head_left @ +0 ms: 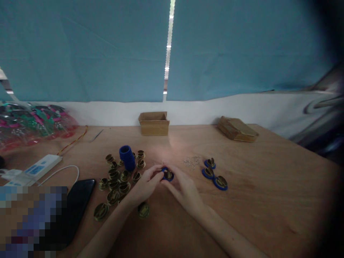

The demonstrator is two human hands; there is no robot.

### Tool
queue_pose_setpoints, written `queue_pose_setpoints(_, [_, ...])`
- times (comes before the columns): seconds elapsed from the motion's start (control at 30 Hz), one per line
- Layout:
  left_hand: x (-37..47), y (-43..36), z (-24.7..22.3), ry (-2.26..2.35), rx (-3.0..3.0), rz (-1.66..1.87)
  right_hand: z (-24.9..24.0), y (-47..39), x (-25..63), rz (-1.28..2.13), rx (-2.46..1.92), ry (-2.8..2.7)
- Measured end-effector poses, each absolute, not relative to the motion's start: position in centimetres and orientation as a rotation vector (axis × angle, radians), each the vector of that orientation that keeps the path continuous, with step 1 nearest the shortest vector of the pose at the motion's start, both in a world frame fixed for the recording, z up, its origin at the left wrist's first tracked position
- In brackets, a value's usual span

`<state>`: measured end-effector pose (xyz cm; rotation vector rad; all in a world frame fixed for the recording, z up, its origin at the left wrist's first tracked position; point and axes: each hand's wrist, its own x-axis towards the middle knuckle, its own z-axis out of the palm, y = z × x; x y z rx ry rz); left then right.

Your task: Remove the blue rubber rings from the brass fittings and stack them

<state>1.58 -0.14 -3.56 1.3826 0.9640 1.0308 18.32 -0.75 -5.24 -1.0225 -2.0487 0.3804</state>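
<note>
Between my two hands, just above the table, is a brass-coloured round fitting with a blue ring (pixel 168 175) around it. My left hand (pixel 150 181) pinches its left side, and my right hand (pixel 185 188) curls round its right side. To the left stands a stack of blue rings (pixel 127 157). Around that stack lie several loose brass-coloured fittings (pixel 113 196), each with an upright piece on a round base. One more fitting (pixel 143 210) lies by my left forearm. Right of my hands sit three fittings with blue rings (pixel 220 182). Small clear pieces (pixel 191 162) lie scattered nearby.
An open cardboard box (pixel 154 127) stands at the back, a flattened carton (pixel 238 129) at back right. On the left are a power strip (pixel 44 168), a white cable (pixel 76 168), a black phone (pixel 80 200), tweezers (pixel 96 135) and clear plastic packages (pixel 37 123).
</note>
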Motion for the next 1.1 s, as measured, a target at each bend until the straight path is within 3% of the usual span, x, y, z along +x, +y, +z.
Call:
queue_pose_setpoints(0.6, [2.1,-0.6,-3.6,0.772,0.914,1.126,-4.3,-1.1,17.5,0.593,-0.986,-1.924])
queue_pose_setpoints(1.1, [1.9,0.1,-3.8,0.839,1.230,1.167,-3.5,-0.7,17.9,0.594,-1.015,-1.917])
